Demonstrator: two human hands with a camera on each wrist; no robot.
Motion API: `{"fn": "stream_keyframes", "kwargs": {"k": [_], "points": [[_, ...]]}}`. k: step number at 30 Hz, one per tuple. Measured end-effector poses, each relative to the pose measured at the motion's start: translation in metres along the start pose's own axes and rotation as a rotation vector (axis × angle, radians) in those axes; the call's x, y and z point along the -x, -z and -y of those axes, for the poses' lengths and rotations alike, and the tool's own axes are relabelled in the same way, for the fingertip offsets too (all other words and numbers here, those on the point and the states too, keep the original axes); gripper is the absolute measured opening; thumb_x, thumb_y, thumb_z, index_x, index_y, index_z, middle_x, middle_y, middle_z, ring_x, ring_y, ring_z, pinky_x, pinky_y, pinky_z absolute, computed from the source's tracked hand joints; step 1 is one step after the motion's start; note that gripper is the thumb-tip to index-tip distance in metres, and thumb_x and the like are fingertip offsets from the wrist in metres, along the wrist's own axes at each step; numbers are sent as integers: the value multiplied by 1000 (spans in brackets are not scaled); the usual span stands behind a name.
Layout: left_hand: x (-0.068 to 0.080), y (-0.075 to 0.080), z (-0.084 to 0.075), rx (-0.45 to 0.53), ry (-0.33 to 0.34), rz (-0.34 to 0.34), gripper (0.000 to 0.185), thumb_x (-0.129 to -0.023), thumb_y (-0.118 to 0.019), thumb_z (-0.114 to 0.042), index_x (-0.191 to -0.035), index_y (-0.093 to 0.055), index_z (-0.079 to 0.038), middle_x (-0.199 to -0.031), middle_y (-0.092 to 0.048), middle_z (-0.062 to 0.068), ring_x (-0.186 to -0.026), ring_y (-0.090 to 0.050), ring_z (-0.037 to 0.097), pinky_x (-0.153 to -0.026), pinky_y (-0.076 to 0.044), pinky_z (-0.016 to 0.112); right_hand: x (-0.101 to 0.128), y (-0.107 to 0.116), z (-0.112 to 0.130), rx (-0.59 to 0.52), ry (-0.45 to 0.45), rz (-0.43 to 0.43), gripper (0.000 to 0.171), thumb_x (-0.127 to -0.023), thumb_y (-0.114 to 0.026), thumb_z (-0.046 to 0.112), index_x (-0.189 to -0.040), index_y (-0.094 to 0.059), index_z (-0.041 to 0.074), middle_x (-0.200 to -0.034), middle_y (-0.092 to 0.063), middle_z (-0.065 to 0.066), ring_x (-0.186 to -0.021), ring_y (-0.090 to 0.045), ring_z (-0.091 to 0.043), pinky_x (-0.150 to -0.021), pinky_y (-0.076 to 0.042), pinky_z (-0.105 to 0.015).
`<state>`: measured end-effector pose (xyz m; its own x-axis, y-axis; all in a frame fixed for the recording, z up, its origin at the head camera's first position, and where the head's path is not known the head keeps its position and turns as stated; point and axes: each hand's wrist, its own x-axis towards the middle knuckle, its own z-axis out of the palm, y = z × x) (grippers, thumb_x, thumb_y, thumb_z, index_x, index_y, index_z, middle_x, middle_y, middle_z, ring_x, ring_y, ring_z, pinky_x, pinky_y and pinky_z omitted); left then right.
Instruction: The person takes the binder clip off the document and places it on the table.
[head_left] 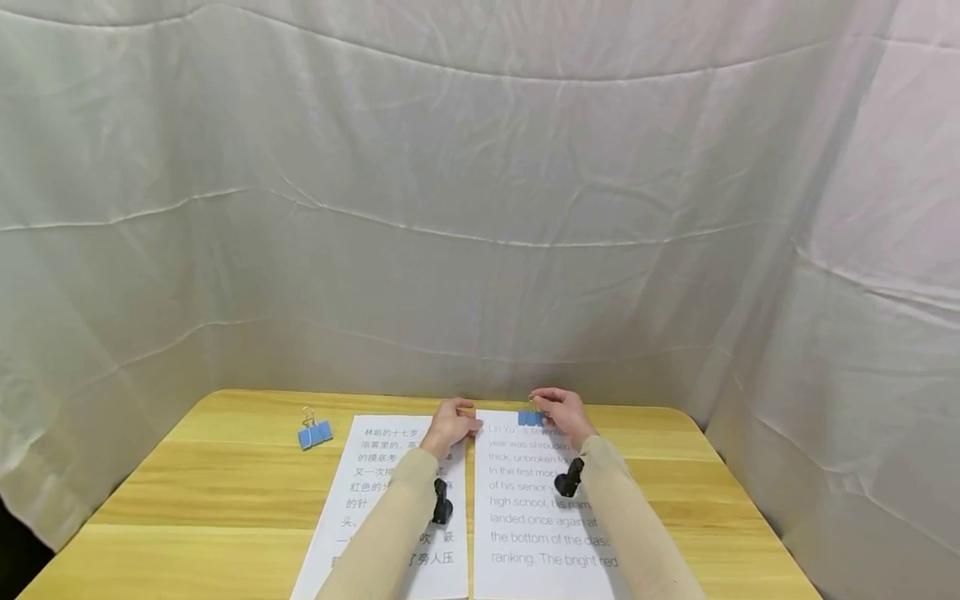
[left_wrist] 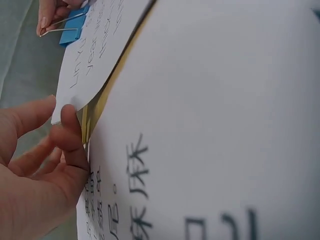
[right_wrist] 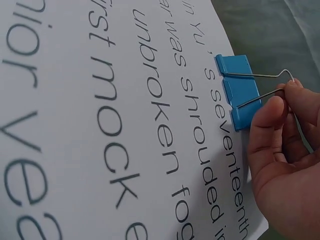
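Two printed sheets lie side by side on a wooden table [head_left: 225,492]: one with Chinese text [head_left: 375,500] on the left, one with English text [head_left: 525,508] [right_wrist: 100,115] on the right. My right hand [head_left: 564,414] [right_wrist: 285,165] pinches the wire handles of a blue binder clip [head_left: 531,416] [right_wrist: 239,90] [left_wrist: 72,31] sitting on the top edge of the English sheet. My left hand [head_left: 452,425] [left_wrist: 40,170] pinches the top left corner of that sheet [left_wrist: 95,55], lifting it slightly.
A second blue binder clip [head_left: 315,432] lies on the table left of the sheets. White cloth [head_left: 480,208] hangs behind and to both sides of the table. A black wrist camera [head_left: 442,506] sits on each sleeve.
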<state>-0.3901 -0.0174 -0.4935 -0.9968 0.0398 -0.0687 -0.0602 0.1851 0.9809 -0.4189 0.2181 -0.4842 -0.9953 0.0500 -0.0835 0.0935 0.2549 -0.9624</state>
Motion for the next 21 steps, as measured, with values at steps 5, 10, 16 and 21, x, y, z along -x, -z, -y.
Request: {"fn": "stream_keyframes", "kwargs": {"k": [5,10,16,21], "points": [[-2,-3,-3,-30,10,-1,40,-88,-67,-3,-126,-59,4,-85,-66,7,-68,-59,14,-58,-46,23,2,2,3,-31,4,10,25,-94,-67,22,-116,-70,11,-120,-66,-13,-82,-56,-20,-68,-49,-25],[-1,-6,-6,-46,21,-18,39,-90,-65,-5,-128,-59,4,-86,-66,9,-70,-57,16,-58,-45,24,2,4,4,-37,18,18,26,-94,-67,22,-117,-70,10,-120,-66,-12,-87,-58,-21,-69,-52,-24],[-2,-7,-6,-44,3,-11,30,-91,-65,-7,-119,-65,3,-80,-63,6,-69,-55,16,-59,-44,25,0,7,5,-63,37,21,27,-94,-67,21,-117,-69,7,-119,-66,-13,-95,-59,-23,-70,-53,-25],[0,-6,-8,-12,13,-20,23,-93,-65,-10,-113,-68,1,-78,-63,6,-69,-54,16,-58,-41,24,2,8,9,-62,33,41,28,-95,-65,19,-119,-68,5,-119,-65,-15,-93,-58,-21,-71,-53,-25]]}}
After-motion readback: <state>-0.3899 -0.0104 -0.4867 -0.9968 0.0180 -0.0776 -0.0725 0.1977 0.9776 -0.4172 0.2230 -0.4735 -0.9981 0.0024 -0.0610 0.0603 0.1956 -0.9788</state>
